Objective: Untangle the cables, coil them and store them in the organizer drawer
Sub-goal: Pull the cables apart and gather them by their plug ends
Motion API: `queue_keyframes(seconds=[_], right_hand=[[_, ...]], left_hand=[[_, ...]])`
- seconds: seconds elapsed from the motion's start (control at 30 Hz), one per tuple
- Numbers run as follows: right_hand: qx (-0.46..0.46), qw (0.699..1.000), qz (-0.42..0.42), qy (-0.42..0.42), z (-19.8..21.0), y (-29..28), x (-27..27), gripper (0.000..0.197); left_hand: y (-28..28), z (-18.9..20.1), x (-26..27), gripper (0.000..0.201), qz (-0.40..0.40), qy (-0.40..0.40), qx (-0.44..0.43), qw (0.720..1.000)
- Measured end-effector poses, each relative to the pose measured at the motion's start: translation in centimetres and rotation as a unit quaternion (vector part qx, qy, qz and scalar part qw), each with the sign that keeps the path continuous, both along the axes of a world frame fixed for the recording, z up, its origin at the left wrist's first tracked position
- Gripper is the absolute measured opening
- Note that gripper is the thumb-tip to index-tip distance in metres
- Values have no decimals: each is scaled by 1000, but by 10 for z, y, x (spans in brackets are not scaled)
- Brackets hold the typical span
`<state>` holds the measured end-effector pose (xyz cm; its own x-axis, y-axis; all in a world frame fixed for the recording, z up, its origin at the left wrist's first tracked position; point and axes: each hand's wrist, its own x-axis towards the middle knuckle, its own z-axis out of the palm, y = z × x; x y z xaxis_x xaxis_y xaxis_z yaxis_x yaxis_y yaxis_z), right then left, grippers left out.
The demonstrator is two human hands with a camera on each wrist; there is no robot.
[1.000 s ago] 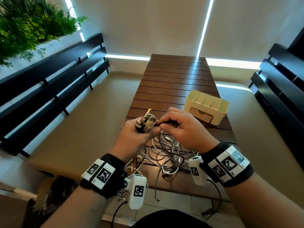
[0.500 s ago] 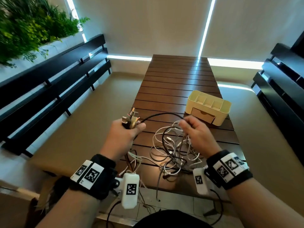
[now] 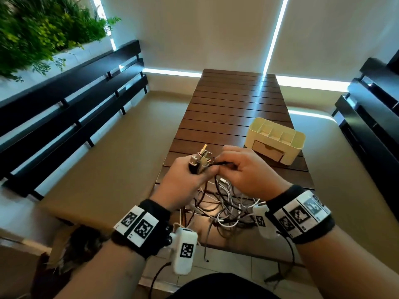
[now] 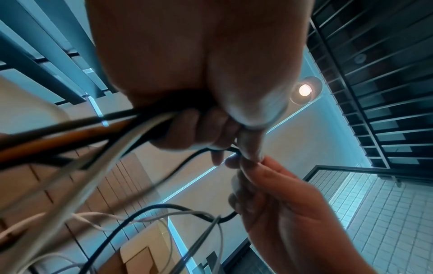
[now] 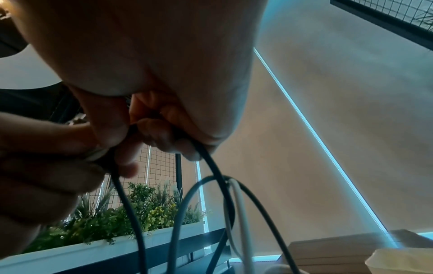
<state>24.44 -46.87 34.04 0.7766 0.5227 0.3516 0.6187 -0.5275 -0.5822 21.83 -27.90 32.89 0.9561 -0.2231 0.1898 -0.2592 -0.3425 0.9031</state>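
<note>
A tangle of white, grey and black cables (image 3: 226,209) lies on the near end of the slatted wooden table (image 3: 233,108). Above it my left hand (image 3: 201,172) grips a bundle of plug ends (image 3: 201,159) that stick up from the fist. My right hand (image 3: 223,162) sits right against the left and pinches a black cable (image 3: 225,162). From the right hand's fingers (image 5: 164,137) the black cable (image 5: 211,163) hangs down in a loop. In the left wrist view several cables (image 4: 131,122) run out of the left fist. The cream organizer (image 3: 295,147) stands behind the right hand, its drawer (image 3: 268,151) closed.
Dark benches (image 3: 71,100) run along the left, with a planter of green plants (image 3: 43,33) above them. Another dark bench (image 3: 371,117) is at the right. Some cable ends (image 3: 206,244) hang over the table's near edge.
Half a second ago my hands were apart with the black cable stretched between them. The right hand has come back to the left, bringing the black cable along.
</note>
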Motion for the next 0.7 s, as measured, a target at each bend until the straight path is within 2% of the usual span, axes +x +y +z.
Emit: queue_keyframes(seconds=[0.07,0.17,0.27,0.43,0.53,0.6,0.7], right_hand=[[-1,1000,1,5,1,-3,1,7],[-4,999,-17,30,-11,-8,5,11],[-29,994,-68,84,-34,-13,18,17],[-118,978,-149,87,-53,-36,43,13],[-128,976,-162,62,-37,-40,46,14],[-49,985,-153,66,-22,-38,42,16],[37,992,-108,50,-6,-30,33,21]], left_hand=[[3,0,0,29,-13,7,9,1000],[6,8,-2,31,12,-13,-7,1000],[13,16,-1,32,66,-11,-64,996],[27,10,-3,34,138,22,-188,972],[39,-6,3,36,176,78,-162,968],[45,-15,8,28,199,114,-104,968],[47,-20,8,15,232,116,-24,966]])
